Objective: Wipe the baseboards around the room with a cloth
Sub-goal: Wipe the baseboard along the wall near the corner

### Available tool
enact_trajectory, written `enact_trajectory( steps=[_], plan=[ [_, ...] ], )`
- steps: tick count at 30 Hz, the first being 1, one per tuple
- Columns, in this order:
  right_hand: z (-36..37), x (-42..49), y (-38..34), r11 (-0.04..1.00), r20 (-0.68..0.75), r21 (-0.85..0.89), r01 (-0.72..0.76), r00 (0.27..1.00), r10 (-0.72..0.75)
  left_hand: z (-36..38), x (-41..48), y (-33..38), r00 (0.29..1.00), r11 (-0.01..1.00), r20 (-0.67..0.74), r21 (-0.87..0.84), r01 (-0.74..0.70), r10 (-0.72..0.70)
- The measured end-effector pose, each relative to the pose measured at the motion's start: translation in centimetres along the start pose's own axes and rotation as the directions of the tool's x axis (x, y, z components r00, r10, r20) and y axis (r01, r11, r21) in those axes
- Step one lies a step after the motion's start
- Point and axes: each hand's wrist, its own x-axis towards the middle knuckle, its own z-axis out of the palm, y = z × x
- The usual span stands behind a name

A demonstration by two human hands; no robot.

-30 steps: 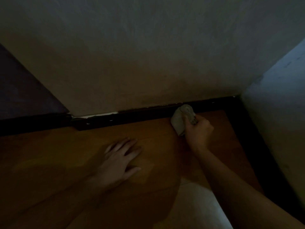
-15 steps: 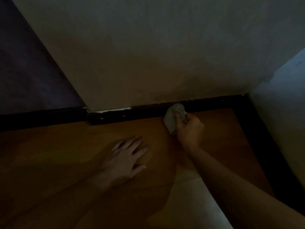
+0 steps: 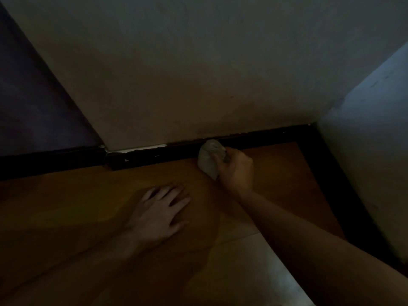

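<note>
A dark baseboard (image 3: pixel 154 154) runs along the foot of the pale wall (image 3: pixel 187 74) and turns the corner at the right. My right hand (image 3: pixel 237 168) grips a bunched grey cloth (image 3: pixel 208 159) and holds it against the baseboard, left of the corner. My left hand (image 3: pixel 160 212) lies flat on the brown floor (image 3: pixel 77 206) with its fingers spread, nearer to me and to the left of the cloth. A chipped white patch shows on the baseboard's top edge left of the cloth.
A second wall (image 3: pixel 364 151) stands at the right with its own dark baseboard (image 3: pixel 335 184) along the floor. A dark purple surface (image 3: pixel 33 107) fills the far left. A lighter floor patch (image 3: pixel 254 272) lies near my right forearm. The scene is dim.
My right hand has slid the cloth leftward along the baseboard, away from the corner. My left hand stays flat on the floor. The view has shifted slightly.
</note>
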Motion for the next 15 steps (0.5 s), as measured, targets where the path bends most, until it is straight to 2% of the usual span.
enact_trajectory(
  steps=[4, 9, 11, 15],
  plan=[
    [-1.3, 0.7, 2.3, 0.988, -0.095, 0.058, -0.146, 0.984, 0.151, -0.3, 0.8, 0.7, 0.999, 0.999, -0.009, 0.006, 0.05, -0.05],
    [-0.7, 0.5, 1.5, 0.991, 0.005, 0.134, -0.007, 1.0, 0.006, -1.1, 1.9, 1.3, 0.996, 0.995, 0.012, 0.043, 0.088, -0.089],
    [-1.3, 1.1, 2.3, 0.992, -0.023, 0.125, -0.009, 1.0, 0.012, -1.5, 2.4, 1.4, 0.995, 0.995, 0.034, 0.048, 0.091, -0.093],
    [-3.0, 2.3, 5.4, 0.966, -0.133, 0.164, -0.198, 0.966, 0.221, -2.2, 3.6, 2.2, 0.989, 0.994, 0.101, 0.022, 0.108, -0.11]
  ],
)
